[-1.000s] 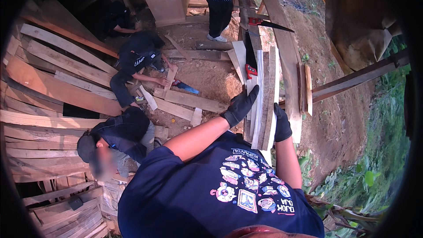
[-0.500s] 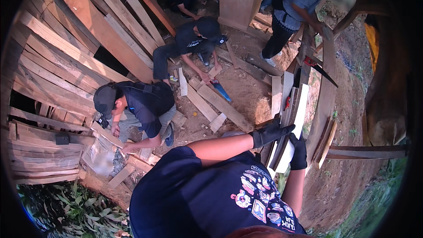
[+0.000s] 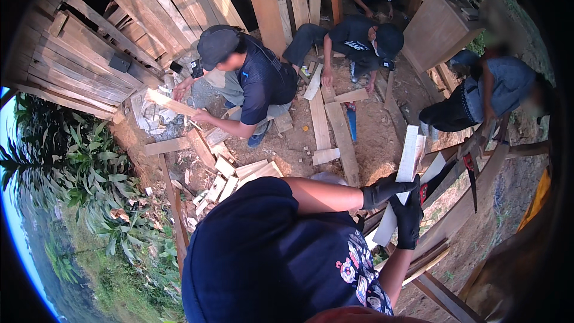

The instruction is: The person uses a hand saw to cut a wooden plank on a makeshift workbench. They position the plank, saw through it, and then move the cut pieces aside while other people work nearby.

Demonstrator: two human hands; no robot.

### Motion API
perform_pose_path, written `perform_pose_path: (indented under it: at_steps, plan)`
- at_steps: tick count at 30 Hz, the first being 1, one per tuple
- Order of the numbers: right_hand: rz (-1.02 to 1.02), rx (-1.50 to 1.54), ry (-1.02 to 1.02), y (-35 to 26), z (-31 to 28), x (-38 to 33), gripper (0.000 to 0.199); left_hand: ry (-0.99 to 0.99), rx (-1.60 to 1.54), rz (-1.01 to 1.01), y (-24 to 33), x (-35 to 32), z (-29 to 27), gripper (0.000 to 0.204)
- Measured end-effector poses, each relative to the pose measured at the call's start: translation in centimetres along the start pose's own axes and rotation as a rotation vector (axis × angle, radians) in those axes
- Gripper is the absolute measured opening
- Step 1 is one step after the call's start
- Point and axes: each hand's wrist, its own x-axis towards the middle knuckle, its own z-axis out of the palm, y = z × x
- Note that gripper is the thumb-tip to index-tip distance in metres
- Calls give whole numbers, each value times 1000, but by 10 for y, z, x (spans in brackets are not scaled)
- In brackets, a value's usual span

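Observation:
A short pale wooden board (image 3: 408, 154) is held up by my black-gloved hands, its far end pointing away from me. The fingers of my left hand (image 3: 381, 193) close across its lower part. My right hand (image 3: 408, 220) closes at its near end, right beside the left. Under my hands lies a stack of long boards, with a white-faced board (image 3: 385, 228) partly hidden by the right glove. A red-handled tool (image 3: 423, 193) shows just beside my right fingers; its kind is hidden.
At left a crouching person (image 3: 254, 81) holds a wooden piece (image 3: 170, 103). Behind, another (image 3: 359, 42) bends over boards and a blue-bladed saw (image 3: 351, 122). At right a person (image 3: 502, 87) stands by a long plank with a red-handled saw (image 3: 470, 170). Offcuts (image 3: 230, 176) litter the ground.
My view has swung left. The pale board is now lifted off the stack and angled up in both hands, which have come closer together. The person at the back has moved a hand off the blue saw.

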Motion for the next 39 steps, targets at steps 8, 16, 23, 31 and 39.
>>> perform_pose_path:
  at_steps: [8, 16, 23, 31, 39]
  plan:
    - [-150, 321, 214, 27, -49, 4, 65, 32, -84, -28, 0, 10, -27, 72]
    - [89, 242, 137, 4, 8, 20, 81, -116, -148, -46, -29, 24, -13, 63]
    - [66, 114, 319, 19, -3, 11, 102, -287, -349, -236, 4, 14, 31, 85]
    - [327, 300, 503, 65, -2, -55, 119, -379, -76, -451, -44, 14, 68, 84]
    - [492, 498, 771, 75, 13, -105, 117, -469, 305, -558, -53, 34, 97, 99]
